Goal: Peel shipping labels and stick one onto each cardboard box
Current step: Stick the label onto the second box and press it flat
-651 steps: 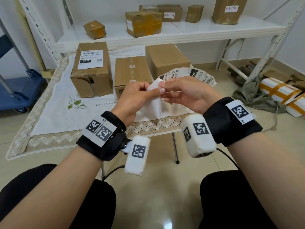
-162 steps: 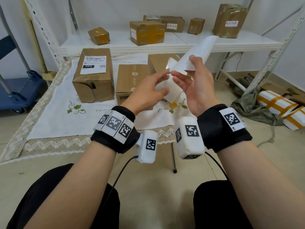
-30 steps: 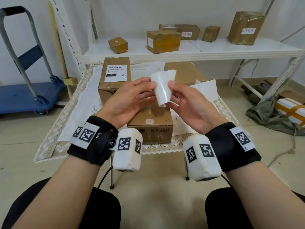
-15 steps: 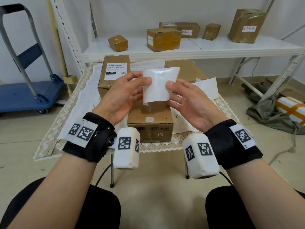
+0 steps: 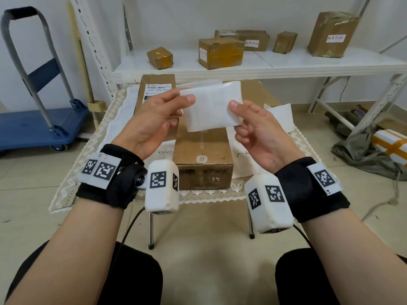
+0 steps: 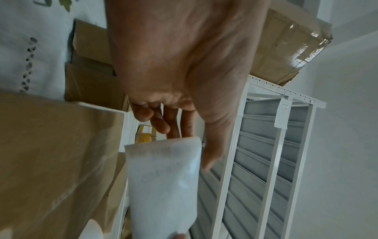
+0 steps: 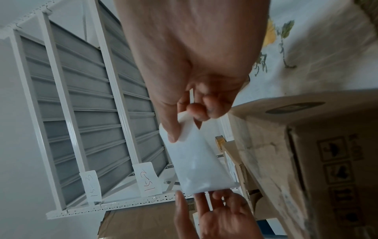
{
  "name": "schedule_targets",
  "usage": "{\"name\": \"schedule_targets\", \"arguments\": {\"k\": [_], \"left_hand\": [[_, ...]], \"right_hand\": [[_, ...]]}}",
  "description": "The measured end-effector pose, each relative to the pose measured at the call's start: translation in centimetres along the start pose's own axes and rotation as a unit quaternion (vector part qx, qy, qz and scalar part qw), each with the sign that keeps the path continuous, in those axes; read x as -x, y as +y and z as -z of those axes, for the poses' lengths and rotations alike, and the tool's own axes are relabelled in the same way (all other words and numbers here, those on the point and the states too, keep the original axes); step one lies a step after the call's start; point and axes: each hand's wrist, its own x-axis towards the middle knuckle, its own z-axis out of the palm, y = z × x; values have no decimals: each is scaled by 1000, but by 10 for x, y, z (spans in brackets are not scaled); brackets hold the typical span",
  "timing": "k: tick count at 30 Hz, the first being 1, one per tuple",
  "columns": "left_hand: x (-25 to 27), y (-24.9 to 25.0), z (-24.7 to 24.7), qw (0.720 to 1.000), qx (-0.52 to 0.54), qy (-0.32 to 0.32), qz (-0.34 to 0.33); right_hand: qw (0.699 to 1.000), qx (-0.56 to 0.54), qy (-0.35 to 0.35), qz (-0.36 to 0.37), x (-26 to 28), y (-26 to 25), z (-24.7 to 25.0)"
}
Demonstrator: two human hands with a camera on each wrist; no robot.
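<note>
A peeled white label [image 5: 211, 106], blank side toward me, is stretched flat in the air between both hands. My left hand [image 5: 176, 104] pinches its left edge and my right hand [image 5: 236, 111] pinches its right edge. The label [image 6: 163, 182] shows below the left thumb in the left wrist view, and the same label [image 7: 200, 163] runs from my right fingers to the left hand in the right wrist view. Right under it a plain cardboard box [image 5: 203, 155] lies on the small table. A box bearing a printed label [image 5: 156, 91] stands behind my left hand. A third box [image 5: 255, 91] sits behind the sheet.
A white lace-edged cloth [image 5: 105, 128] covers the table. A white backing sheet [image 5: 279, 115] lies at its right. Behind, a white shelf [image 5: 286, 64] carries several taped boxes. A blue hand cart [image 5: 37, 124] stands left; a green cloth [image 5: 361, 150] and packages lie on the floor right.
Over the last second the curled label was pulled open and flat between both hands, which moved apart. Earlier the middle box was drawn to the table's front edge.
</note>
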Motion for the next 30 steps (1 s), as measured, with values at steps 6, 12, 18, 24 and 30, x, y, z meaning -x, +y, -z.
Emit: {"name": "schedule_targets", "arguments": {"k": [6, 12, 18, 24, 30], "left_hand": [[-1, 4, 6, 998, -32, 52, -4], [-2, 0, 4, 994, -79, 78, -19], [-5, 6, 2, 991, -49, 105, -67], [-12, 1, -2, 981, -33, 155, -108], [-16, -11, -8, 982, -72, 155, -82]], "right_hand": [[998, -47, -41, 27, 2, -3, 0], [996, -49, -60, 39, 2, -4, -3], [996, -57, -37, 52, 4, -9, -8], [997, 17, -50, 62, 3, -5, -4], [995, 87, -42, 36, 0, 5, -4]]}}
